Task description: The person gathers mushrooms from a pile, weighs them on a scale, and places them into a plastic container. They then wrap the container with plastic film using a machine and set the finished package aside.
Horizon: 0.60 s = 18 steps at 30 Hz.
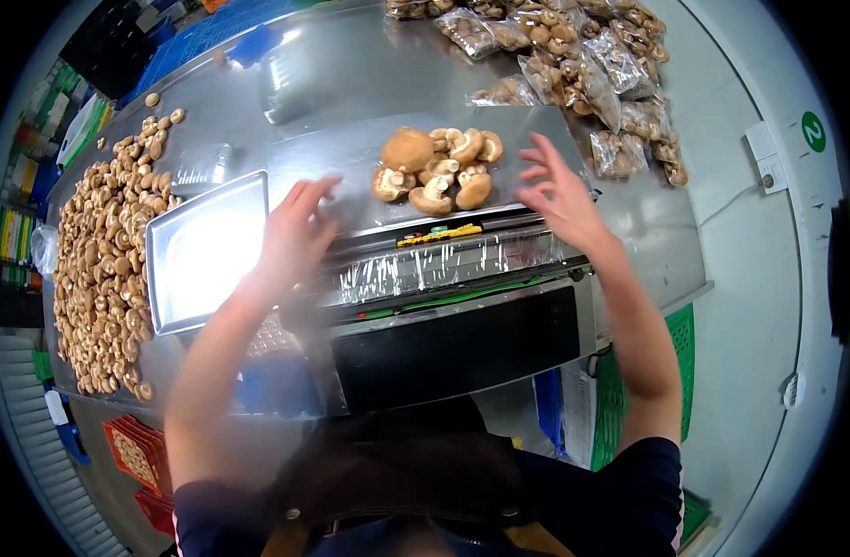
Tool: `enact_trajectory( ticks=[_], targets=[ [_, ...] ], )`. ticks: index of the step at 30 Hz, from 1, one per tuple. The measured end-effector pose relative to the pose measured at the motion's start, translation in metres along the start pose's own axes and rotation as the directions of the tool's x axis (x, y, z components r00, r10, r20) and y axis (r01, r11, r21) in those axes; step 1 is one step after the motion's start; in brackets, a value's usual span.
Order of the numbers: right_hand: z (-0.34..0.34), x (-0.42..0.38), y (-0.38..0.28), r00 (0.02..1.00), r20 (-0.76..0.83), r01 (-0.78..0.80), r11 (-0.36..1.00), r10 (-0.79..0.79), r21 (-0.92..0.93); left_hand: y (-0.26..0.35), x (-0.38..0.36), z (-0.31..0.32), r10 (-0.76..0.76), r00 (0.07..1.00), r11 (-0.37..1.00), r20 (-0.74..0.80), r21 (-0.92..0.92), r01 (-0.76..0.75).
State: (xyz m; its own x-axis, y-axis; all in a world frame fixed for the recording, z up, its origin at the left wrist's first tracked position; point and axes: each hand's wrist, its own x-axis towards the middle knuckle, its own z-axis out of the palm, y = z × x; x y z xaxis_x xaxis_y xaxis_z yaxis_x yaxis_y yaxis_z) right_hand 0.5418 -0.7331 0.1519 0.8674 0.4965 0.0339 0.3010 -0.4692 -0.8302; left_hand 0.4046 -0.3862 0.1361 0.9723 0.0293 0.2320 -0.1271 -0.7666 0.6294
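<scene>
A small heap of brown mushrooms (439, 170) lies on a sheet of cling film on the wrapping machine's steel plate (332, 167). My left hand (293, 234) hovers open to the left of the heap, fingers spread, blurred by motion. On the other side of the heap, my right hand (562, 200) is also open and holds nothing. Both hands are a little short of the mushrooms and touch none of them. A roll of cling film (443, 265) runs across the machine just below my hands.
A large spread of loose mushrooms (104, 251) covers the steel table at left. A shiny scale pan (202, 251) stands beside it. Several wrapped bags of mushrooms (583, 65) pile up at the back right. Red crates (137, 455) and green crates (685, 343) sit on the floor.
</scene>
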Motion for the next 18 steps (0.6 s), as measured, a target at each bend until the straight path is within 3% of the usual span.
enact_trajectory(
  ticks=[1,3,5,7,9,10,12,13,14,15,16,17,18],
  targets=[
    [-0.02,-0.017,-0.002,0.998,0.016,0.067,0.982,-0.065,-0.177,0.007,-0.017,-0.016,0.091,0.996,0.976,0.014,0.198,-0.092],
    [-0.053,-0.039,0.007,0.973,0.135,0.229,0.853,-0.187,-0.47,0.033,-0.036,-0.043,0.053,0.948,0.851,0.313,0.483,-0.207],
    [-0.069,-0.052,0.023,0.905,0.346,0.421,0.634,-0.248,-0.649,0.038,-0.035,-0.047,0.118,0.913,0.821,0.39,0.479,-0.311],
    [-0.062,-0.049,0.029,0.89,0.397,0.442,0.638,-0.225,-0.631,0.034,-0.037,-0.044,0.213,0.843,0.8,0.494,0.407,-0.441],
    [-0.049,-0.037,0.019,0.851,0.463,0.5,0.655,-0.249,-0.567,0.025,-0.027,-0.023,0.392,0.8,0.712,0.455,0.401,-0.577],
    [-0.038,-0.038,0.029,0.823,0.421,0.558,0.677,-0.38,-0.48,0.022,-0.026,-0.015,0.472,0.799,0.72,0.372,0.361,-0.593],
    [-0.047,-0.058,0.038,0.877,0.293,0.464,0.83,-0.381,-0.31,0.046,-0.031,-0.029,0.035,0.874,0.874,0.485,0.409,-0.262],
    [-0.05,-0.073,0.042,0.901,0.231,0.414,0.886,-0.366,-0.209,0.041,-0.051,-0.034,-0.038,0.892,0.93,0.451,0.342,-0.133],
    [-0.059,-0.096,0.029,0.969,0.22,0.129,0.99,-0.113,-0.06,0.036,-0.07,-0.039,-0.111,0.903,0.964,0.414,0.265,-0.003],
    [-0.073,-0.111,0.007,0.958,0.25,-0.168,0.982,0.142,0.086,0.014,-0.1,-0.046,-0.055,0.96,0.997,0.275,0.061,0.04],
    [-0.083,-0.112,-0.012,0.98,0.184,-0.107,0.979,0.074,0.176,0.019,-0.11,-0.063,-0.123,0.972,0.987,0.2,-0.076,0.14],
    [-0.091,-0.111,-0.025,0.994,0.104,-0.038,0.965,0.011,0.258,0.028,-0.096,-0.081,-0.076,0.992,0.955,0.103,-0.279,0.102],
    [-0.1,-0.099,-0.03,0.984,-0.082,0.167,0.978,-0.158,0.123,0.038,-0.083,-0.098,-0.028,1.0,0.886,0.005,-0.462,0.027]
  ],
)
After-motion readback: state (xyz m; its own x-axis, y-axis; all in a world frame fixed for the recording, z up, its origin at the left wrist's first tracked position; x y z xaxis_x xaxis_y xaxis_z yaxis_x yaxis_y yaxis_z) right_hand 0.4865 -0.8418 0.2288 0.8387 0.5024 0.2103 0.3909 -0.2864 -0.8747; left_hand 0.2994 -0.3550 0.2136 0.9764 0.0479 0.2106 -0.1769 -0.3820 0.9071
